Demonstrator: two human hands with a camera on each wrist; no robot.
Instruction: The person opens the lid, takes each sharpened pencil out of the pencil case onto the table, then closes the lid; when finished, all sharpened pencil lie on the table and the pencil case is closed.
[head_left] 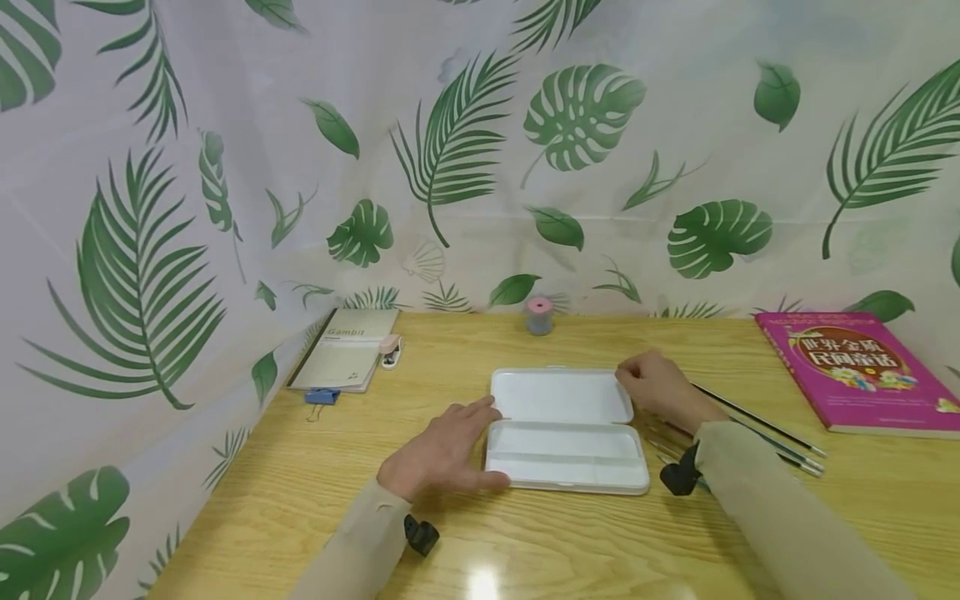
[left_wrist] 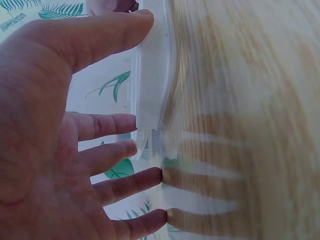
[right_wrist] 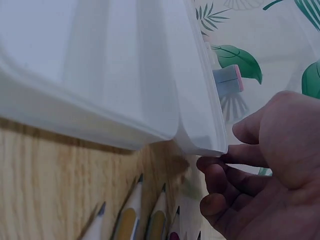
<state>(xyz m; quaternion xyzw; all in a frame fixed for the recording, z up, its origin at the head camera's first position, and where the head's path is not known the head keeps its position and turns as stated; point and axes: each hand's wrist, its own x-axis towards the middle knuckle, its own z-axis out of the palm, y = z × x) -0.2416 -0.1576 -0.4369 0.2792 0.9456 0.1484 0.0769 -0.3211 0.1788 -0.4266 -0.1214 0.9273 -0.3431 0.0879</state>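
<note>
Pencil case (head_left: 566,429) lies fully opened and empty mid-tabletop (head_left: 525,542); left hand (head_left: 442,454) rests flat against its edge, right hand (head_left: 660,387) seemingly pinches the lid corner. Pencils (head_left: 757,433) beside it remain unpacked.

Case (head_left: 566,429) white, translucent. Table (head_left: 525,542) light wood grain. Backdrop (head_left: 450,125) white w/ green leaf print. Book (head_left: 862,367) magenta, yellow lettering. Notebook (head_left: 345,358) beige, dark spine. Clip (head_left: 321,397) blue. Sharpener (head_left: 539,316) grey w/ pink top. Sleeves (head_left: 772,508) beige.
</note>
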